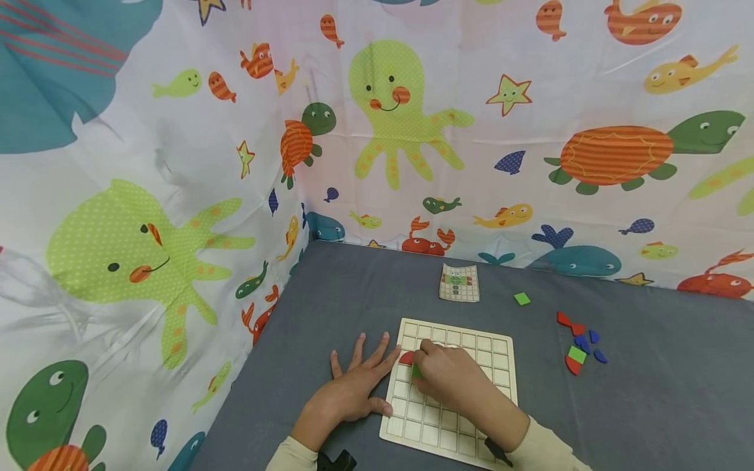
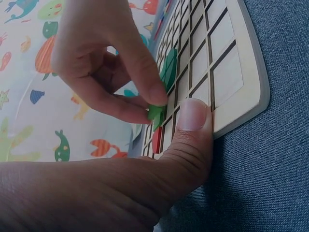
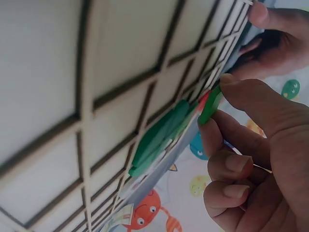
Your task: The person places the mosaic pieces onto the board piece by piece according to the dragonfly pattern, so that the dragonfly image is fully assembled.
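A wooden grid board [image 1: 432, 428] lies on the grey surface. My left hand [image 1: 353, 390] rests at its left edge with fingers spread, the thumb [image 2: 193, 118] on the rim. Over the board's upper left part, my right hand [image 1: 450, 378] pinches a small green tile [image 3: 210, 105] between thumb and forefinger. The tile is tilted, close to the grid. Just beyond it sits a red piece [image 1: 406, 358] in the grid. Darker green pieces [image 3: 157, 142] lie on the board nearby; in the head view the right hand hides them.
Behind the board lies a card with a coloured grid pattern [image 1: 459, 292]. A light green square [image 1: 521, 299] is right of the card. Further right are loose red pieces [image 1: 573, 365], blue pieces [image 1: 582, 344] and another green square [image 1: 577, 354]. A printed curtain [image 1: 412, 216] borders the back and left.
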A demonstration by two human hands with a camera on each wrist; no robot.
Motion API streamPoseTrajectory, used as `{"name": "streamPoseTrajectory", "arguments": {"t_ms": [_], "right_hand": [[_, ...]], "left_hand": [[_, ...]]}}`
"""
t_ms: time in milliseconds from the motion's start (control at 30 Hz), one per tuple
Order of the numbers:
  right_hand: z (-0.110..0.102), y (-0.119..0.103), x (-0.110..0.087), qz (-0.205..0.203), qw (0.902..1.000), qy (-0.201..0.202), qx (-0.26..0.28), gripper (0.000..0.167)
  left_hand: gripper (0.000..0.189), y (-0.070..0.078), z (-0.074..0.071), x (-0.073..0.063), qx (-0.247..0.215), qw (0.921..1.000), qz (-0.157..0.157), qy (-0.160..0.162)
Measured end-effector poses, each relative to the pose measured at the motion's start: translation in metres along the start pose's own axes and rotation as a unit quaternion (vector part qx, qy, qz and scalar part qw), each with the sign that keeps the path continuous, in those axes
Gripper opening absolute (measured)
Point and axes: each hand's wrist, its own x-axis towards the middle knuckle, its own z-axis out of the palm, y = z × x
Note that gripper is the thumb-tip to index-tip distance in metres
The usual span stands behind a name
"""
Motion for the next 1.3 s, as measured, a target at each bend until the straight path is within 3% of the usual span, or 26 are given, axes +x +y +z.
{"name": "streamPoseTrajectory", "arguments": {"t_ms": [700, 1300], "right_hand": [[0.0063, -0.0047, -0.0028, -0.011, 0.9982, 0.015, -0.056, 0.032], [0.0071, -0.0057, -0.0022, -0.009, 0.9983, 0.032, -0.047, 0.034]], "left_hand": [[0.107, -0.0015, 0.0015, -0.0001, -0.002, 1.0000, 0.002, -0.001], [0.107, -0.0006, 0.0006, 0.0000, -0.005, 1.0000, 0.003, -0.001]]}}
